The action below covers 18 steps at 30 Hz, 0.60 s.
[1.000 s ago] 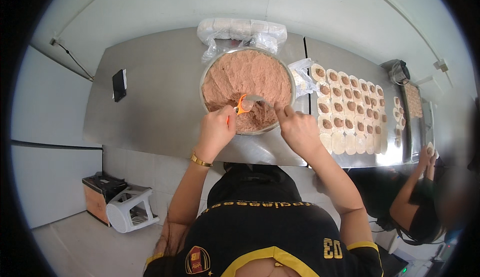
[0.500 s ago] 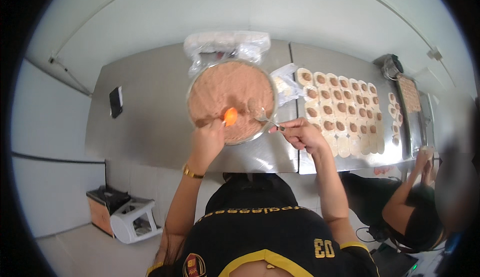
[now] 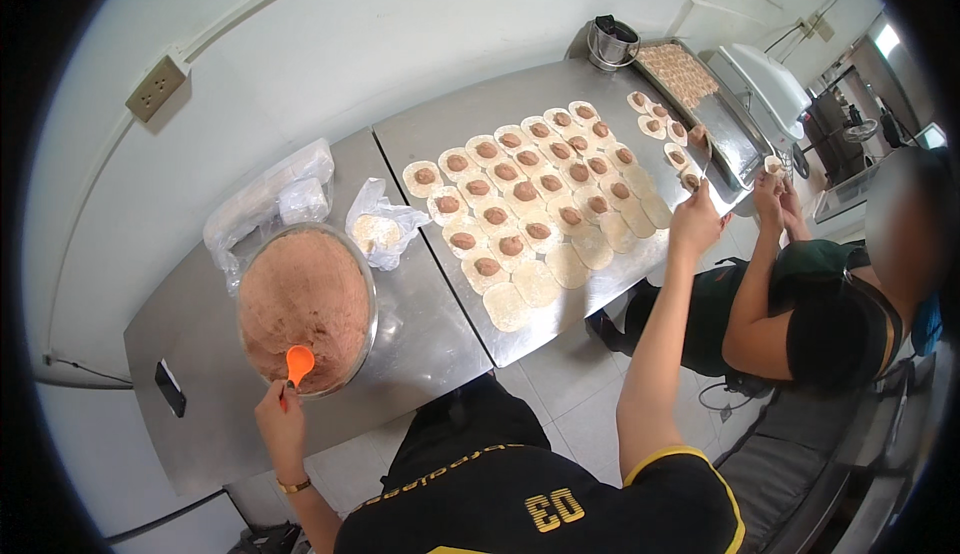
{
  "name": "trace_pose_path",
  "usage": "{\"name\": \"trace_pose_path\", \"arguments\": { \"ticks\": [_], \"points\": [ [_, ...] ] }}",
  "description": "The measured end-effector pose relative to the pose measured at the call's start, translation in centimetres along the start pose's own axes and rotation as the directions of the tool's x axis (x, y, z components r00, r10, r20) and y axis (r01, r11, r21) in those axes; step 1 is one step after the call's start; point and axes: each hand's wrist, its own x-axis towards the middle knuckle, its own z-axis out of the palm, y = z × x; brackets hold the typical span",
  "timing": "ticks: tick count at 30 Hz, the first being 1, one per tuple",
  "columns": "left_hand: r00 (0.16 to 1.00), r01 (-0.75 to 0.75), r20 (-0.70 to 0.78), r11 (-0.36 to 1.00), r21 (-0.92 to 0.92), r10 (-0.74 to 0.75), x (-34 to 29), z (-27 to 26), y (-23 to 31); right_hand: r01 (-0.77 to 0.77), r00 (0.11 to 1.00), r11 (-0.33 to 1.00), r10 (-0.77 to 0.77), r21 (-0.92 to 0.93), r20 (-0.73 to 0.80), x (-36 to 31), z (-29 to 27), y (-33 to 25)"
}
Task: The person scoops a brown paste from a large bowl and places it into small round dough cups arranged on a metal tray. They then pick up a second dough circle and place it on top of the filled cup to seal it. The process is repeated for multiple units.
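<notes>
At the lower edge of a big metal bowl (image 3: 371,299) of pinkish ground filling (image 3: 305,289), my left hand (image 3: 280,422) grips an orange scoop (image 3: 300,361). The scoop's head lies against the filling. My right arm stretches far across the table, and my right hand (image 3: 692,222) is closed around a metal spoon (image 3: 702,146) with some filling on it. It is close to a few separate filled wrappers (image 3: 677,157) at the table's right end. Between my hands lie rows of round dough wrappers (image 3: 507,307), most topped with a lump of filling; those along the near edge are bare.
On the right a co-worker's hands (image 3: 768,194) hold a small dumpling (image 3: 773,166). Beyond stand a metal tray (image 3: 728,134) partly filled with dumplings, a bucket (image 3: 612,49) and a white appliance (image 3: 768,84). A floury plastic bag (image 3: 380,234), wrapped packs (image 3: 275,194) and a phone (image 3: 170,389) lie leftward.
My view has turned to the right. My right hand has gone from beside the bowl to the far right with the spoon. My left hand stays at the bowl with the orange scoop.
</notes>
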Motion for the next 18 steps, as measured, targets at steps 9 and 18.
{"name": "trace_pose_path", "arguments": {
  "ticks": [9, 18],
  "points": [
    [0.999, 0.047, 0.003, 0.999, 0.013, -0.047, -0.8, -0.2, 0.5, -0.123, 0.980, 0.991, 0.112, 0.058, 0.164, 1.2, 8.7, 5.3],
    [0.978, -0.061, -0.207, 0.975, -0.215, 0.016, -1.2, 1.2, -1.1, -0.607, 0.503, 0.158, -0.683, 0.779, 0.530, -5.5, 3.3, -13.1]
  ]
}}
